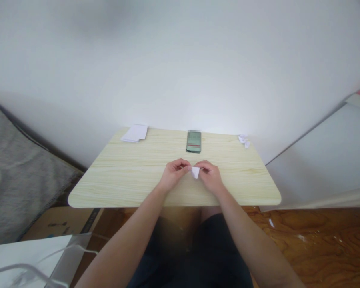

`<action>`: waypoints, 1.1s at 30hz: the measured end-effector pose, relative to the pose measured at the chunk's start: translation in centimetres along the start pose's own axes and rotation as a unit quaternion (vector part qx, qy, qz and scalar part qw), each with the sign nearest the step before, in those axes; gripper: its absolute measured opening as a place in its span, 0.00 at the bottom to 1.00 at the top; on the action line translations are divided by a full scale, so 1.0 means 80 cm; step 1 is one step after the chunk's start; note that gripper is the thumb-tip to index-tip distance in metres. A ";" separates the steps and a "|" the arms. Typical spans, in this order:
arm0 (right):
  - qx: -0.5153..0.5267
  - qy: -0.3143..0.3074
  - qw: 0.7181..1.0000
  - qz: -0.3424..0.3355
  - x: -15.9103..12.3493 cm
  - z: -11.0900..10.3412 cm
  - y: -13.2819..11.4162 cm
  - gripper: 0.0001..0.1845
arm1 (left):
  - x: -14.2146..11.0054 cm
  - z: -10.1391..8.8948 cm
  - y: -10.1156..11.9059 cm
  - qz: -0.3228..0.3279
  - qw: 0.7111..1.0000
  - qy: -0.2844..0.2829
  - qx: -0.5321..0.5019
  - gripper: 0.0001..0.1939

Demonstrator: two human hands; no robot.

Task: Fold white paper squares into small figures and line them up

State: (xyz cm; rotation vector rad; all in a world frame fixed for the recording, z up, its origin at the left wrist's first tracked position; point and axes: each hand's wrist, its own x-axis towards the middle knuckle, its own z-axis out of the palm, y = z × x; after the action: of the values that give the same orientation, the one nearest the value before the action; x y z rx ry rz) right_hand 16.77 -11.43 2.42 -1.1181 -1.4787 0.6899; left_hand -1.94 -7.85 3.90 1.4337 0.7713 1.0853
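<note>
Sheets [135, 133] at 10 o'clock on tbl [114, 188]; L hand [174, 175] pinches white paper [195, 172], which on my feed sits at its 3 o'clock, long axis unclear; R hand [211, 177], equally nr, pinches it too, at its 9; crumpled scraps [243, 139] at 2.

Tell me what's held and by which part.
Small paper, pinched at its left side by the left grip and at its right by the right grip.
</note>
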 end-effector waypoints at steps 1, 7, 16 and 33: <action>-0.001 0.004 1.000 0.001 -0.001 0.000 -0.003 0.05 | -0.001 0.001 0.002 -0.001 1.000 -0.002 -0.004 0.12; -0.013 0.048 0.998 -0.039 -0.011 -0.005 -0.043 0.03 | -0.019 0.009 0.025 0.005 1.000 0.005 -0.030 0.10; -0.047 0.053 0.992 -0.106 -0.014 -0.027 -0.129 0.06 | -0.027 0.021 0.108 0.077 0.996 -0.037 -0.035 0.04; -0.045 -0.007 0.999 -0.026 0.044 -0.066 -0.191 0.13 | 0.024 0.030 0.219 0.168 0.960 -0.039 0.221 0.09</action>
State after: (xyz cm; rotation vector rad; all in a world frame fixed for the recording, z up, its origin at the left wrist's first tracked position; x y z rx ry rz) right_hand 17.89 -14.92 18.54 -1.1417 -1.5588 0.6014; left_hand -1.03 -9.85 21.53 2.0334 0.7605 1.1458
